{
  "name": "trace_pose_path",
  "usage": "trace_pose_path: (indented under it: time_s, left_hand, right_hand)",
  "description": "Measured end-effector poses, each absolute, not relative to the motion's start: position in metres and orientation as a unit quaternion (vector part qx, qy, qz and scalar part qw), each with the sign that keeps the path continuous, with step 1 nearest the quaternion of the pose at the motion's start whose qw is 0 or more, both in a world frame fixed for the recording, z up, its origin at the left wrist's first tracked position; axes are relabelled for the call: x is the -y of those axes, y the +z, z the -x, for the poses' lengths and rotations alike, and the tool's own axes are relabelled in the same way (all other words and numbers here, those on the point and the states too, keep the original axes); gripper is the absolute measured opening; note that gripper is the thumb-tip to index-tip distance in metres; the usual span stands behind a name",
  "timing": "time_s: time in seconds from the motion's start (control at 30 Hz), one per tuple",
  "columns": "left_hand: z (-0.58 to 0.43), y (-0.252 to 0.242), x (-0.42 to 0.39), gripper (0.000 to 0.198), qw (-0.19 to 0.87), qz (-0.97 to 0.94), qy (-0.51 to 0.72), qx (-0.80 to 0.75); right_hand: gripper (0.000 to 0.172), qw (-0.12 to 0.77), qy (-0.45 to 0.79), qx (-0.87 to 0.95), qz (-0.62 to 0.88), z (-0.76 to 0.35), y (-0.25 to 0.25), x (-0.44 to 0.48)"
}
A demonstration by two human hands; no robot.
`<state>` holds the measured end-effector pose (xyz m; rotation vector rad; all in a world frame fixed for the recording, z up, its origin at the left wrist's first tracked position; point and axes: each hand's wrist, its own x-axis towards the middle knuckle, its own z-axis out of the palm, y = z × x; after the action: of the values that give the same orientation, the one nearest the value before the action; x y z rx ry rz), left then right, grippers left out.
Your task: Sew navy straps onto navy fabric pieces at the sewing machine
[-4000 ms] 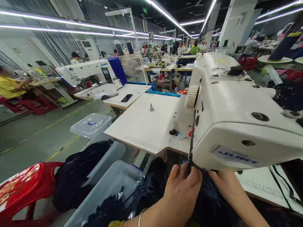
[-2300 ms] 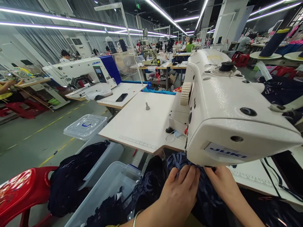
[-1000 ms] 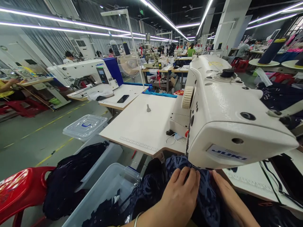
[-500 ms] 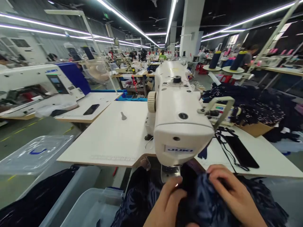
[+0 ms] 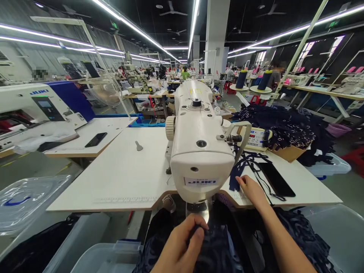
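Cloth [image 5: 217, 248], navy with a swirled pattern, lies bunched over our lap, below and in front of the machine [image 5: 200, 159]. We judge it light and soft, limp enough to fold or slide out of line, a little slippery where it shines, and not easily broken. It asks for a pinch at an edge, close to the part being guided, rather than a grab at the middle, which would only crumple it.

Our left hand [image 5: 180, 244] is just in front of the metal plate [image 5: 204, 212] under the machine's head. Its thumb and forefinger are drawn together, with hardly any gap at the tips, and appear to pinch the cloth's upper edge.

Our right hand [image 5: 253, 191] reaches across the table [image 5: 122, 174] to the navy strips [image 5: 234, 180] beside the machine. Its thumb and forefinger are close together at the strips' near side; we cannot tell whether they grip one or only touch it. The strips look thin and floppy, best lifted by a free end. A phone [image 5: 277, 180] lies to their right.
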<state>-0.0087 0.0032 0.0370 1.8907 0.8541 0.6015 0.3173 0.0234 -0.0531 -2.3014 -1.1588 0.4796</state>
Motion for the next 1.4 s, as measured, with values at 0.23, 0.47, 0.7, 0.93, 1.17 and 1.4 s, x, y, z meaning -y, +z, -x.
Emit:
trace_pose_path:
  time_s: [0.23,0.47,0.7,0.93,1.17,1.4]
  left_hand:
    - [0.003,0.010,-0.025,0.034,0.082,-0.929,0.253,-0.256]
    - [-0.005,-0.007,-0.019,0.031,-0.084,-0.889,0.361,-0.270]
    - [-0.010,-0.004,-0.008,0.038,-0.082,-0.881,0.349,-0.308]
    - [-0.004,-0.006,-0.007,0.026,-0.024,-0.873,0.405,-0.270]
    - [0.002,0.004,-0.006,0.024,0.023,-0.901,0.358,-0.242]
    - [0.013,-0.004,-0.013,0.026,0.183,-0.867,0.393,-0.244]
  right_hand:
    - [0.021,0.235,0.213,0.431,0.845,-0.343,-0.080,-0.040]
    - [0.032,0.306,0.258,0.417,0.816,-0.371,-0.070,-0.032]
    - [0.023,0.343,0.206,0.342,0.850,-0.373,-0.080,-0.061]
    - [0.019,0.526,0.246,0.278,0.765,-0.381,-0.051,-0.051]
    - [0.037,0.671,0.414,0.245,0.564,-0.318,-0.013,-0.013]
    - [0.029,0.648,0.607,0.204,0.413,-0.211,0.002,0.003]
